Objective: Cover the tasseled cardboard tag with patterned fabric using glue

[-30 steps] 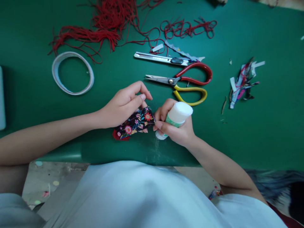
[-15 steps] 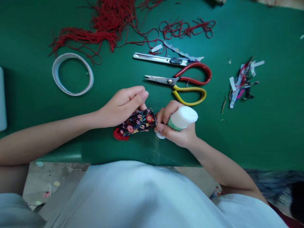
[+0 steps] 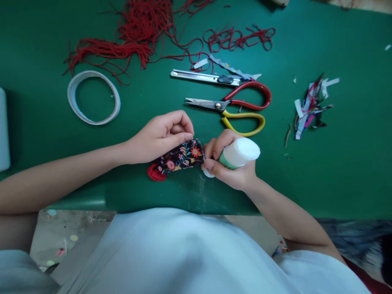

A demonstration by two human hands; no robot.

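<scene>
While your left hand (image 3: pixel 159 139) pinches the floral fabric piece (image 3: pixel 180 158) flat on the tabletop (image 3: pixel 337 171), your right hand (image 3: pixel 232 165) grips the glue stick (image 3: pixel 235 154) at its edge; tilt it and glue probably smears the print.

A green bench (image 3: pixel 337 171) fills most of the view, its matt covering evenly lit with soft shadows; the near edge of the covering curves down with a dull sheen at the left (image 3: pixel 79 202); below that edge, at the near left, a pale grey floor (image 3: pixel 76 232) shows, flecked with small spots of coloured paint; at the far right corner a strip of light, beige surface (image 3: pixel 367 5) lies beyond the green; at the near right a dark, blurred patch (image 3: pixel 361 239) sits under the bench edge, too unclear to identify.
</scene>
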